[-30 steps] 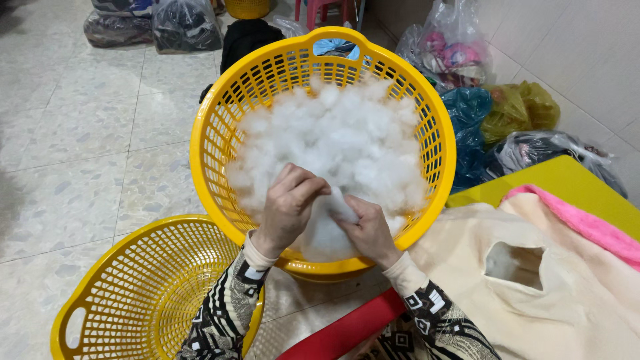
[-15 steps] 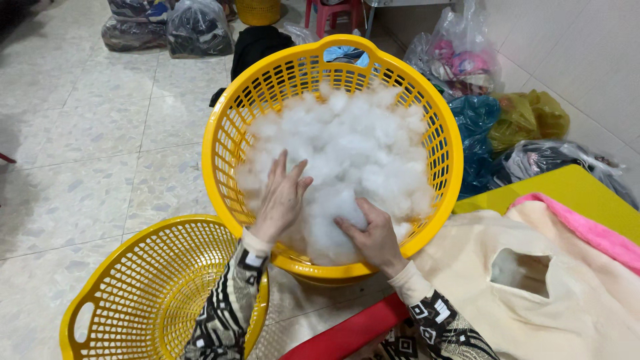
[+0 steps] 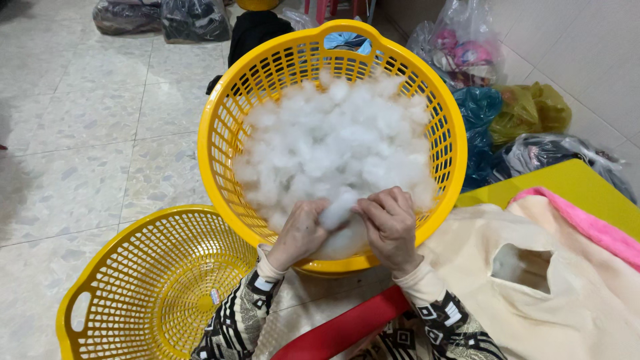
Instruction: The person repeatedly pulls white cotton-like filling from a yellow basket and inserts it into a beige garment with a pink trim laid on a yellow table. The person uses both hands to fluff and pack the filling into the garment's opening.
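Note:
A round yellow plastic basket (image 3: 220,127) in front of me is filled with white fluffy stuffing (image 3: 333,143). My left hand (image 3: 300,230) and my right hand (image 3: 390,223) are at the basket's near rim, both closed on one tuft of the white stuffing (image 3: 339,207) held between them. A cream fabric piece (image 3: 533,293) with a small opening that shows white filling lies to the right of my right hand.
An empty yellow basket (image 3: 127,293) lies tilted at the lower left on the tiled floor (image 3: 80,133). A pink cloth (image 3: 587,223) and a yellow surface (image 3: 567,180) are at right. Several plastic bags (image 3: 507,113) line the wall. A red strip (image 3: 347,327) crosses below my arms.
My hands were spread apart and pressed into the stuffing. Now they have drawn back to the near rim and come together, pinching a tuft between them.

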